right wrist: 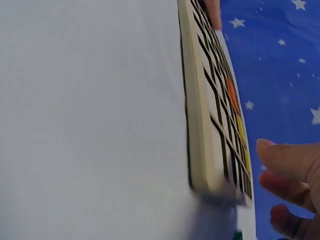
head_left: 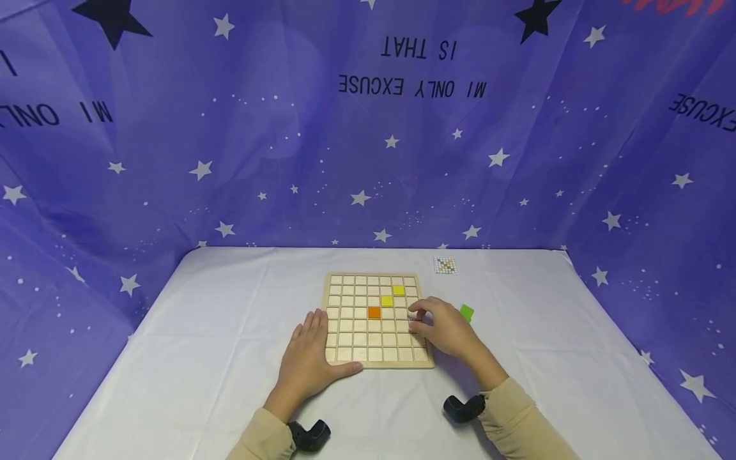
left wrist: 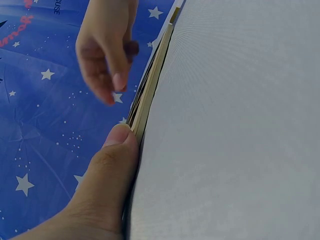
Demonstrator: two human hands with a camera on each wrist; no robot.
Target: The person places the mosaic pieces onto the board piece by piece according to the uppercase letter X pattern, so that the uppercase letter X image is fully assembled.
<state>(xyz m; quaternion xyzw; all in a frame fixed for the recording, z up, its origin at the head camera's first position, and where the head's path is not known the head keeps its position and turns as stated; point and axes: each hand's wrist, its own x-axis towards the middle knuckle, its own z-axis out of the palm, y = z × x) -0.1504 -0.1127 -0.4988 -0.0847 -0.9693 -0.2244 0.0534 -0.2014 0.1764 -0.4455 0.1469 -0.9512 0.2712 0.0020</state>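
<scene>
A square wooden grid board (head_left: 359, 338) lies on the white cloth, its squares mostly bare wood. One orange tile (head_left: 374, 312) sits near its middle. Two yellow tiles (head_left: 387, 301) continue diagonally up and right from it. My left hand (head_left: 306, 364) rests along the board's left side with straight fingers, its thumb (left wrist: 112, 160) against the near edge. Above the board's right part hovers my right hand (head_left: 447, 327), fingers loosely bent. In the right wrist view its thumb (right wrist: 287, 159) and fingers stand apart, with no tile visible between them.
Green tiles (head_left: 467, 312) lie right of the board, partly behind my right hand. A small printed card (head_left: 445, 265) with a coloured grid pattern lies beyond the board's far right corner. A purple star-patterned curtain (head_left: 322, 160) surrounds the table's back and sides.
</scene>
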